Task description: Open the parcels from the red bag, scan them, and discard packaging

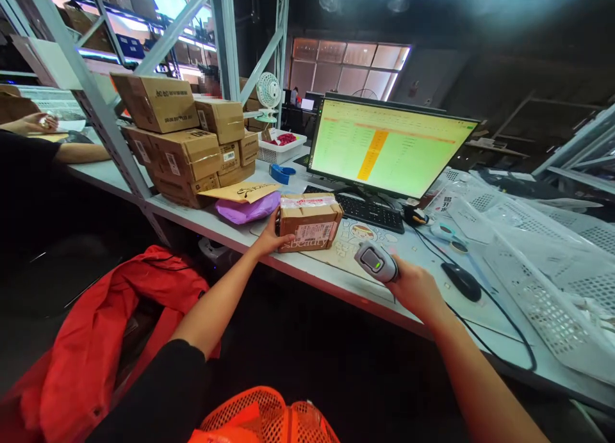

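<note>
My left hand grips the left end of a small brown cardboard box at the desk's front edge. Pink-and-white tape runs along the box's top, and a printed label is on the side facing me. In my right hand is a grey barcode scanner with a small green light, held above the desk edge to the right of the box. My fingers are wrapped round its handle, which is mostly hidden. Behind my left hand lie a purple plastic parcel and a yellow-brown envelope.
Stacked cartons stand at the left against a metal rack post. A monitor and keyboard are behind the box. A mouse and white plastic baskets occupy the right. Another person's arm rests at the far left.
</note>
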{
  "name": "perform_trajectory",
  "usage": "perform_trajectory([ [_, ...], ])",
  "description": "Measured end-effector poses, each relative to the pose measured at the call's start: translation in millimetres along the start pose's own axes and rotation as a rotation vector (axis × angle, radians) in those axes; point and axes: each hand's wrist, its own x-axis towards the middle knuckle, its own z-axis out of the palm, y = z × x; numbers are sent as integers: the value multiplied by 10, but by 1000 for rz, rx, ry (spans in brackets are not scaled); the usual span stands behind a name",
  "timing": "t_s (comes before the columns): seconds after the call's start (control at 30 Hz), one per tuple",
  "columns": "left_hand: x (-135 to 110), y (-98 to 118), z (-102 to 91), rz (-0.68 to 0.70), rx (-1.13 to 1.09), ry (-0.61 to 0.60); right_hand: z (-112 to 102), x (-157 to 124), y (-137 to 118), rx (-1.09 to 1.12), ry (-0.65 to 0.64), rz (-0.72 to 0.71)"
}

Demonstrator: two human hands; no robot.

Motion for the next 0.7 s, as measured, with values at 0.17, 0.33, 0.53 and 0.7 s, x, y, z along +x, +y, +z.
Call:
perform_trajectory([
  [0.17, -11, 5, 7, -4, -11, 2, 202, 307, 568, -101, -123, 400],
  [0.33, -21, -21, 1, -5, 37, -1, 408, 394, 949, -97, -207, 561],
  [0.53, -32, -114, -16, -51, 100, 38, 229, 734, 997, -39, -87, 546],
  [0.7, -39, -173, -65, -73, 135, 52, 378, 1456, 787, 120, -83, 279],
])
